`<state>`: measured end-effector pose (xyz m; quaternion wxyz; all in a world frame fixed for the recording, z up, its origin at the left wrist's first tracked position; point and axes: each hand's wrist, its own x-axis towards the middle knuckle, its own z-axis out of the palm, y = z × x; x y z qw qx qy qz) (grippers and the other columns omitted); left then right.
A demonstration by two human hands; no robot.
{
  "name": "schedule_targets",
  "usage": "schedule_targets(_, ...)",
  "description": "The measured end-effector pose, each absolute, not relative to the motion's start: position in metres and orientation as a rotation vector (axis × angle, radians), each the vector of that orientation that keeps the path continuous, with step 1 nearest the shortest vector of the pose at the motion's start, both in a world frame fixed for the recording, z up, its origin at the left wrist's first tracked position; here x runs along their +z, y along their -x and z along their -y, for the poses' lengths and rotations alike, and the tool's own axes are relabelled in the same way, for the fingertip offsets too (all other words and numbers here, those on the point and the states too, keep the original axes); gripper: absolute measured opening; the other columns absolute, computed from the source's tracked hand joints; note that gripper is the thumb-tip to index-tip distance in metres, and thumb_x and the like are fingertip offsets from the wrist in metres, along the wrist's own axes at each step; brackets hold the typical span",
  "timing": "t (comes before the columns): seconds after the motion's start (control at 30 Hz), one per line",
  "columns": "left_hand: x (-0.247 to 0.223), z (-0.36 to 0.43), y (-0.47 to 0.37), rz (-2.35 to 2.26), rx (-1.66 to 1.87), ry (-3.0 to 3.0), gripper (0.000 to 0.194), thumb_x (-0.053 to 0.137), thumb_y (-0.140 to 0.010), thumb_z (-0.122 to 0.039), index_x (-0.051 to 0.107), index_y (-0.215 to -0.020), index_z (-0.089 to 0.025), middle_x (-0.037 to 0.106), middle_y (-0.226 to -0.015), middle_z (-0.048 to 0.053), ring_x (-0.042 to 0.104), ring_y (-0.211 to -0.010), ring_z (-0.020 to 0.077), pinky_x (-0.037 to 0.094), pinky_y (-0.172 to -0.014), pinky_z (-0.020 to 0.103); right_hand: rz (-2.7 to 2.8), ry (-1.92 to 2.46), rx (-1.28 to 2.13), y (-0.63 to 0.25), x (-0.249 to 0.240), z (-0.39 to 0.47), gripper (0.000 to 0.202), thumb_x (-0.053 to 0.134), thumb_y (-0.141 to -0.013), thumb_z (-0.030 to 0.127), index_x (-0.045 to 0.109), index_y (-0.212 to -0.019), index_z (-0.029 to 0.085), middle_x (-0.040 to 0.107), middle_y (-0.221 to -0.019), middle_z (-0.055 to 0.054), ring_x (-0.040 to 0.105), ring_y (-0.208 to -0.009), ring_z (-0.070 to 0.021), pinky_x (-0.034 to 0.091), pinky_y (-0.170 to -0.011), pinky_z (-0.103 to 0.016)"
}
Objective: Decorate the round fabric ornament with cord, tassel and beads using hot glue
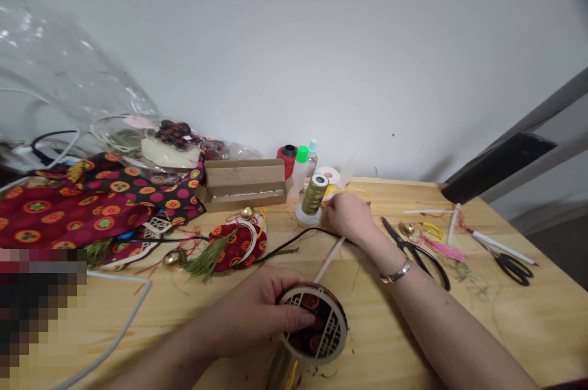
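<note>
My left hand grips a round ornament with a pale lattice rim and dark red patterned fabric, its thumb lying on the face. Under the ornament hang a green tassel and yellow cord. My right hand, with a silver bracelet on the wrist, reaches to the table beside the olive thread spool. Its fingers are mostly hidden behind the hand, so what they hold, if anything, cannot be seen. A white strip runs between the ornament and the right wrist.
Black scissors and a pink tassel lie right; smaller scissors are farther right. A cardboard box, bottles and red thread cone stand behind. Patterned fabric and a finished-looking red ornament lie left.
</note>
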<state>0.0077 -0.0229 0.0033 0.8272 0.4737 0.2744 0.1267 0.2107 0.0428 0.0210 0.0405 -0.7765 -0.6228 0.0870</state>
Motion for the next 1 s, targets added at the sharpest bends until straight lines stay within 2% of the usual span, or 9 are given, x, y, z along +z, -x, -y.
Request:
schedule_targets(0.13,0.003,0.023,-0.008,-0.595,0.290,-0.992,0.016,0.072,-0.073,-0.018,0.076,-0.089,-0.019,0.077,-0.085,0.003,0.068,-0.074,0.0161,0.051,-0.071,0.025,1.869,2.286,0.314,-0.224,0.033,-0.030,0.021,0.052,-0.081,0.018,0.069,-0.069,0.014,0.069,-0.072,-0.014,0.063,-0.070,-0.0212,0.039,-0.060,-0.028)
schedule_targets(0.23,0.003,0.022,-0.009,-0.613,0.319,-0.989,0.017,0.072,-0.073,-0.017,0.076,-0.090,-0.018,0.077,-0.086,0.004,0.068,-0.075,0.0162,0.051,-0.071,0.025,1.831,2.166,0.431,-0.239,0.035,-0.023,0.023,0.053,-0.080,0.020,0.065,-0.061,0.016,0.061,-0.055,-0.005,0.054,-0.055,-0.0157,0.033,-0.053,-0.026)
schedule_targets(0.33,0.003,0.021,-0.011,-0.626,0.351,-0.998,0.017,0.072,-0.073,-0.018,0.076,-0.090,-0.016,0.077,-0.085,0.005,0.068,-0.073,0.0156,0.050,-0.068,0.023,1.785,2.005,0.612,-0.251,0.039,-0.018,0.024,0.053,-0.080,0.026,0.064,-0.061,0.015,0.054,-0.050,0.001,0.045,-0.047,-0.0109,0.031,-0.049,-0.024)
schedule_targets(0.4,0.002,0.020,-0.011,-0.631,0.369,-1.000,0.018,0.072,-0.074,-0.019,0.075,-0.091,-0.015,0.077,-0.085,0.005,0.067,-0.071,0.0150,0.050,-0.066,0.023,1.753,1.918,0.702,-0.255,0.044,-0.014,0.024,0.053,-0.081,0.030,0.064,-0.066,0.014,0.055,-0.052,0.002,0.044,-0.046,-0.0094,0.032,-0.048,-0.022)
schedule_targets(0.53,-0.003,0.016,-0.012,-0.666,0.450,-0.938,0.022,0.074,-0.073,-0.020,0.074,-0.094,-0.016,0.077,-0.084,0.004,0.068,-0.072,0.0151,0.051,-0.068,0.024,1.579,1.652,0.943,-0.258,0.055,-0.004,0.024,0.064,-0.076,0.038,0.066,-0.071,0.014,0.060,-0.059,0.000,0.049,-0.050,-0.0094,0.040,-0.051,-0.023)
schedule_targets(0.67,-0.008,0.011,-0.011,-0.727,0.544,-0.905,0.024,0.079,-0.067,-0.025,0.074,-0.088,-0.014,0.077,-0.079,0.005,0.067,-0.068,0.0159,0.051,-0.067,0.025,1.311,1.325,1.310,-0.259,0.058,0.003,0.026,0.077,-0.067,0.038,0.067,-0.071,0.015,0.066,-0.066,-0.002,0.057,-0.058,-0.0100,0.046,-0.060,-0.024)
schedule_targets(0.87,-0.009,0.009,-0.014,-0.773,0.658,-0.826,0.030,0.083,-0.062,-0.028,0.073,-0.087,-0.013,0.076,-0.076,0.006,0.067,-0.066,0.0166,0.051,-0.064,0.026,1.199,1.147,1.559,-0.247,0.062,0.013,0.021,0.078,-0.070,0.035,0.068,-0.074,0.016,0.072,-0.074,-0.005,0.067,-0.070,-0.0144,0.050,-0.062,-0.024)
schedule_targets(1.0,-0.009,0.009,-0.015,-0.775,0.693,-0.778,0.032,0.082,-0.063,-0.027,0.073,-0.089,-0.012,0.076,-0.076,0.006,0.067,-0.067,0.0170,0.051,-0.067,0.027,1.221,1.080,1.574,-0.230,0.059,0.024,0.017,0.077,-0.072,0.031,0.068,-0.074,0.016,0.072,-0.072,-0.004,0.067,-0.067,-0.0135,0.049,-0.060,-0.023)
